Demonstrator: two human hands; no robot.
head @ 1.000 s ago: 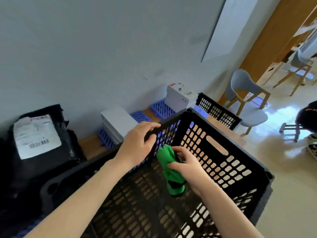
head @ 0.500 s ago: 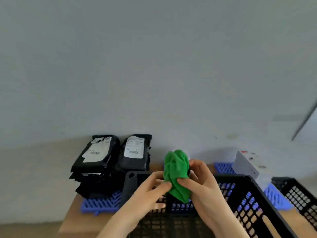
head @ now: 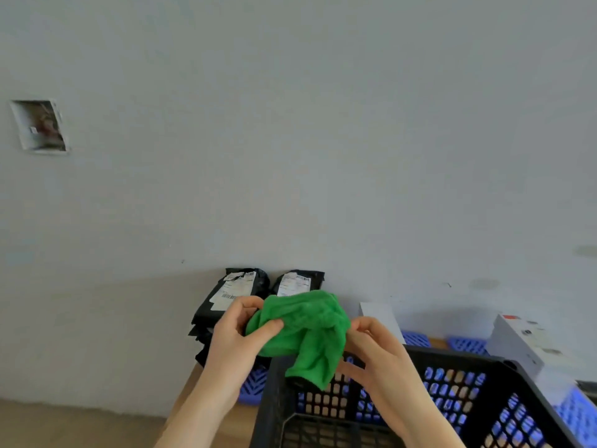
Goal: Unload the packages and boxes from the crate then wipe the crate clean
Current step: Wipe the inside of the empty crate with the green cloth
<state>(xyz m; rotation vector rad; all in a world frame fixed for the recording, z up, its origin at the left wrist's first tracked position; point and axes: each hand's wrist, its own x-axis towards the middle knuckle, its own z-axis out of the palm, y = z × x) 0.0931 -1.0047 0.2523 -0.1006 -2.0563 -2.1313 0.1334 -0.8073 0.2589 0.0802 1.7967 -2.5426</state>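
Your left hand (head: 235, 337) and right hand (head: 378, 354) both pinch the green cloth (head: 303, 328) over the crate (head: 452, 360) at 5 o'clock; it looks soft, light and floppy, so grip its bunched middle.

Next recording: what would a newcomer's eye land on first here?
The bright green cloth, bunched at centre frame. The left hand and right hand pinch it above the black crate's rim. Behind, black packages stand by the grey wall.

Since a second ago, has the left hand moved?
Yes: the left hand has lifted off the crate rim and now holds the green cloth above it.
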